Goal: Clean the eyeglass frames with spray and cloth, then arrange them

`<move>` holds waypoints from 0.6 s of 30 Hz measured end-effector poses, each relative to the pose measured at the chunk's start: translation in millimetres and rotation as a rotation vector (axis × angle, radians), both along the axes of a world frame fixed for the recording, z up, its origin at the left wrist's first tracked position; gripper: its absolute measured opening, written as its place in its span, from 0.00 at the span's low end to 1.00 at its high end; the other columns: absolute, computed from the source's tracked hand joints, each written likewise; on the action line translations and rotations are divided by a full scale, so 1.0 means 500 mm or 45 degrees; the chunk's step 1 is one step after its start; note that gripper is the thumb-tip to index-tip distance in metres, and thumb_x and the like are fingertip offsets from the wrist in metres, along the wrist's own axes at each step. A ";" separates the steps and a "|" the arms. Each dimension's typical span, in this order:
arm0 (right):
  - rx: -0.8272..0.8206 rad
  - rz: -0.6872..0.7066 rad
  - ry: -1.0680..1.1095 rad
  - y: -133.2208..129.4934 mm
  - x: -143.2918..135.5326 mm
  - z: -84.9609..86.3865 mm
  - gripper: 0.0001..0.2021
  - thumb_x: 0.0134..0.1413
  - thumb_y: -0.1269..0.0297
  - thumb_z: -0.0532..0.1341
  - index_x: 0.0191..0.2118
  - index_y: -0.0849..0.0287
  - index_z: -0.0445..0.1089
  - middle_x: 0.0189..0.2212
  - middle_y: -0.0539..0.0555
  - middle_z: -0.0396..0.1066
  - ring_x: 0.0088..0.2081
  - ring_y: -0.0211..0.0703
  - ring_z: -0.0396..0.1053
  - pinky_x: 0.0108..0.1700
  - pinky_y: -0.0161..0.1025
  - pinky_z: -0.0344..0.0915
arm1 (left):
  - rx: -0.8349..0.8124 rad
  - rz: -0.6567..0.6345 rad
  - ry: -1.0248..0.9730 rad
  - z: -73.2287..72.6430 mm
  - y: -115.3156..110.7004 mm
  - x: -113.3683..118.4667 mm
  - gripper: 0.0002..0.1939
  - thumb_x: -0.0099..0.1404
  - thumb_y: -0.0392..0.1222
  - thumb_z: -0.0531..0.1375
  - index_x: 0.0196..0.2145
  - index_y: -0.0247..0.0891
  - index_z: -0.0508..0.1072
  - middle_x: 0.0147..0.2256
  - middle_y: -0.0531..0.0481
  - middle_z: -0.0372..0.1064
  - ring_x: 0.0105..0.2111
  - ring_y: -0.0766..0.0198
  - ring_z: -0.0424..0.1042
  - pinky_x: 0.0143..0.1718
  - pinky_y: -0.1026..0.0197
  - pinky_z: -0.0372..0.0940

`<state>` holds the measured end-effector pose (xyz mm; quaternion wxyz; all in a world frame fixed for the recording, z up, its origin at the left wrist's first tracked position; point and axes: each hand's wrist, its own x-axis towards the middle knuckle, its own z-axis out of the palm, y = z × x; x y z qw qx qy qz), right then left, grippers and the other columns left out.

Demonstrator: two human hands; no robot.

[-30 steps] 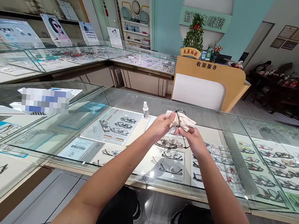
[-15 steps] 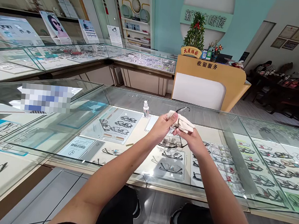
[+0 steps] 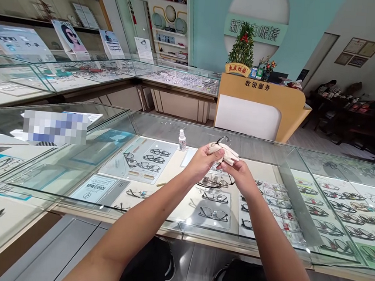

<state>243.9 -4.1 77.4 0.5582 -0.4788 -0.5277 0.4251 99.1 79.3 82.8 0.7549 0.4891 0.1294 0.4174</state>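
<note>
Both hands are raised above the glass display counter, close together around a pale cloth (image 3: 228, 154) wrapped over a pair of glasses. My left hand (image 3: 206, 158) pinches the cloth with its thumb on top. My right hand (image 3: 238, 171) is closed on the cloth's right side and lower edge. A dark curved temple (image 3: 222, 140) of the glasses sticks out above the cloth; the lenses are hidden under it. A small white bottle (image 3: 182, 140) stands upright on the counter, left of my hands.
Rows of eyeglasses (image 3: 215, 197) lie inside the glass display counter (image 3: 183, 227). Folded printed papers (image 3: 92, 118) rest on the glass at left. Beyond the counter stands a yellow and white cashier desk (image 3: 249, 113) with a plant (image 3: 242, 49). More display cases run along the left.
The cloth has shifted over the glasses and my left thumb sits slightly lower. The temple above the cloth now points up more and shows less. The view has tilted slightly.
</note>
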 end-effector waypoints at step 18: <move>0.016 -0.032 0.037 0.000 0.005 -0.011 0.18 0.49 0.44 0.76 0.33 0.55 0.82 0.32 0.54 0.80 0.42 0.51 0.73 0.51 0.48 0.68 | 0.021 -0.066 -0.019 -0.007 0.005 0.002 0.26 0.54 0.56 0.79 0.36 0.34 0.76 0.29 0.50 0.73 0.27 0.66 0.70 0.28 0.62 0.63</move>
